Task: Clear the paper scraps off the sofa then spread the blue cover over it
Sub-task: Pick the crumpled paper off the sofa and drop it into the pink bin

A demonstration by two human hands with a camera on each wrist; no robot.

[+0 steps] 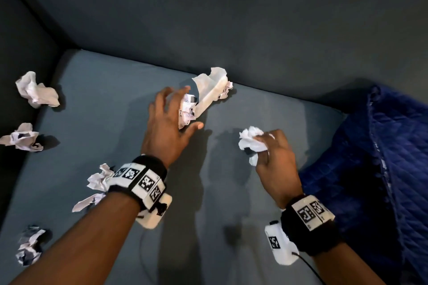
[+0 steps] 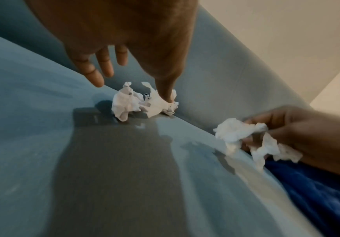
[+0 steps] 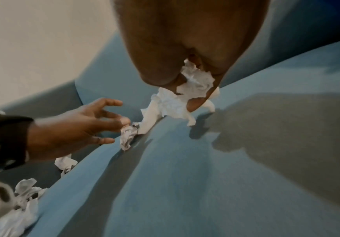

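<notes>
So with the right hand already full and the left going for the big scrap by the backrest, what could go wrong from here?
1. The right hand pinches its white wad loosely; dangling bits may drop.
2. The left hand is open around the big scrap, which could slip into the backrest seam.
3. Scraps by the left armrest could get trapped under the blue cover.

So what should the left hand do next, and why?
Probably close its fingers on the crumpled paper lying by the sofa backrest: the left hand is spread open right at it, while the right hand already grips a white scrap.
</notes>
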